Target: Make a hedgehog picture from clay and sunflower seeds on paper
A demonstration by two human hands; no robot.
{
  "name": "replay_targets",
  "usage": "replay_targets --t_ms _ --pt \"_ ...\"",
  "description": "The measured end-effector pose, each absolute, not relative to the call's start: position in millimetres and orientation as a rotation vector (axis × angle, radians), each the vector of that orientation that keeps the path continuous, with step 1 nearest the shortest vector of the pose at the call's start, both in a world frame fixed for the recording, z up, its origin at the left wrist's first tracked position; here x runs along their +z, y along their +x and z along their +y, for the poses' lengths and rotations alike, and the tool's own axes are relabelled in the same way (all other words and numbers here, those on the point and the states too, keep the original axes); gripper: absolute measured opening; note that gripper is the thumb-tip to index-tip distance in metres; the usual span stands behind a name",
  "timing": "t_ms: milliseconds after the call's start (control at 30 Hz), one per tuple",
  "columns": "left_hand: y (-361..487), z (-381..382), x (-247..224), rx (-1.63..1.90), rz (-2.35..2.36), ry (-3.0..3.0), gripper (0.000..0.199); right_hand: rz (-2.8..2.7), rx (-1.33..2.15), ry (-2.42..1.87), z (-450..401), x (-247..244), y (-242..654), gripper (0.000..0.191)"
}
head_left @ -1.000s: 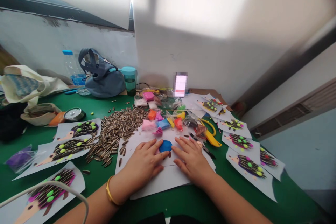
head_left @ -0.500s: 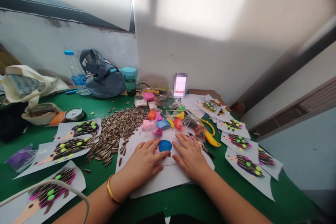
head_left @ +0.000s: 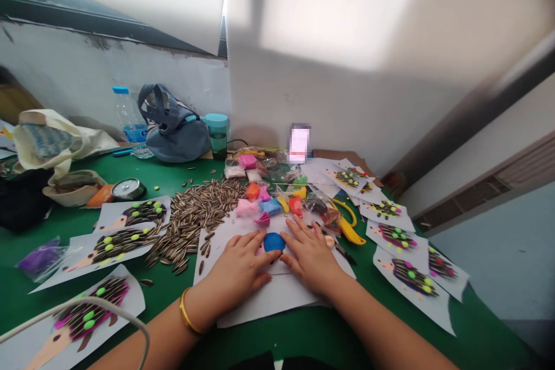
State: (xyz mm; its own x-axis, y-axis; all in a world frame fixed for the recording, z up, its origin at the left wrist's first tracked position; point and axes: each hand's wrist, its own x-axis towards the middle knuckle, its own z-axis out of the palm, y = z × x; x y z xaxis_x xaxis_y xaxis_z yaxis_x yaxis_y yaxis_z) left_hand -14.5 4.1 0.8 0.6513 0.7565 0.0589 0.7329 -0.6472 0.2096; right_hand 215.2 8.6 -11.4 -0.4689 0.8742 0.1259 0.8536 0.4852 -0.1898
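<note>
A flattened round piece of blue clay [head_left: 274, 241] lies on white paper [head_left: 247, 309] in front of me. Against its left edge rests my left hand [head_left: 240, 266], palm down, its fingers stretched out and its thumb tip at the lower rim of the clay. My right hand [head_left: 311, 257] is spread flat on the paper, with its fingers along the clay's right side. Neither hand holds anything. Whatever else lies on the paper around the clay is mostly covered by my fingers.
Sunflower seeds [head_left: 195, 208] are heaped left of the paper. Bagged coloured clay [head_left: 271, 206] lies behind it, beside yellow-handled scissors [head_left: 350, 231]. Hedgehog pictures [head_left: 410, 274] flank both sides. A bag [head_left: 177, 133] and cup [head_left: 217, 136] stand at the back; a cable [head_left: 108, 303] crosses front left.
My right hand has shifted slightly left, closer to the blue clay. My left hand stays at the clay's left edge. The whole view has moved a little.
</note>
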Motion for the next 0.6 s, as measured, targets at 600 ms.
replay_targets --t_ms 600 --pt "-17 5 -6 0.276 1.211 2.735 0.054 -2.565 0.08 -1.396 24 -2 210 0.032"
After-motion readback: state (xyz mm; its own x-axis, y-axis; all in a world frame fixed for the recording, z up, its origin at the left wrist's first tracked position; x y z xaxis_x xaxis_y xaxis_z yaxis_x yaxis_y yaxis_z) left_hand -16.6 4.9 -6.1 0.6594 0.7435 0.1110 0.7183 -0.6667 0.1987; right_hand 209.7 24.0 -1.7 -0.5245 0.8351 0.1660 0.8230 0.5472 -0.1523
